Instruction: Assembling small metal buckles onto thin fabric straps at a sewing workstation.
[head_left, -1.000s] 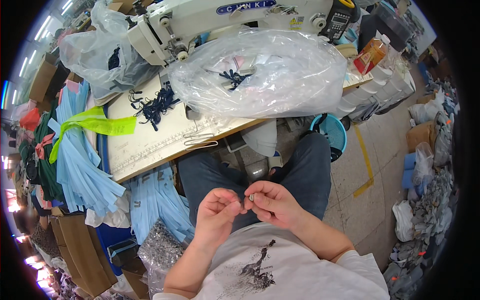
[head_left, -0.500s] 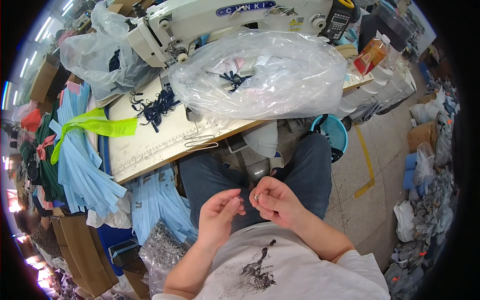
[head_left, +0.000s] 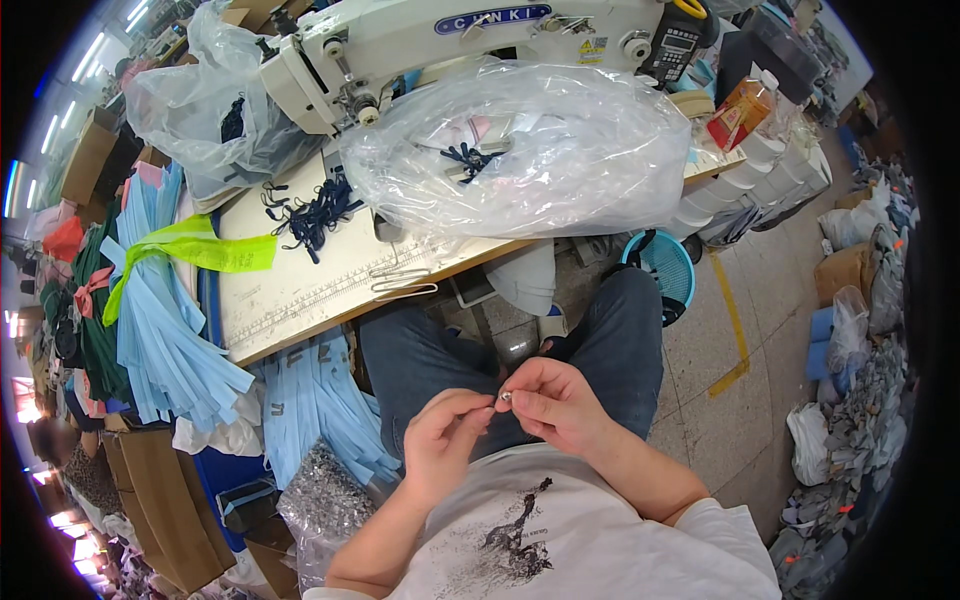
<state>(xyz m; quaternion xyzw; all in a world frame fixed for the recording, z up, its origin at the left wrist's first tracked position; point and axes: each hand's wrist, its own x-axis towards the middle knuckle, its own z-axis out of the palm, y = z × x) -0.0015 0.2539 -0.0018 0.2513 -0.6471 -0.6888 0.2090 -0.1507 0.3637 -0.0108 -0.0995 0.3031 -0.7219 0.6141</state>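
Note:
Above my lap, my right hand [head_left: 556,410] pinches a small shiny metal piece [head_left: 507,396] between thumb and fingertips. It is too small to tell its kind. My left hand [head_left: 442,440] is closed in a pinch just left of it, its fingertips close against the metal piece. Whether those fingertips hold anything thin does not show. Beyond my knees stands the sewing table [head_left: 290,310], with a white sewing machine [head_left: 560,35] at its back. A heap of dark navy loops [head_left: 318,212] lies on the table top.
A large clear plastic bag [head_left: 570,150] covers much of the table. Bundled light blue strips [head_left: 165,320] hang at the left, crossed by a yellow-green strip [head_left: 215,247]. An orange drink bottle [head_left: 742,110] stands back right; a turquoise basket [head_left: 668,262] sits on the floor. Grey fabric piles [head_left: 850,460] line the right.
My left hand has moved right and closed up to the metal piece, its fingers drawn together. The right hand has shifted slightly left, still pinching the piece.

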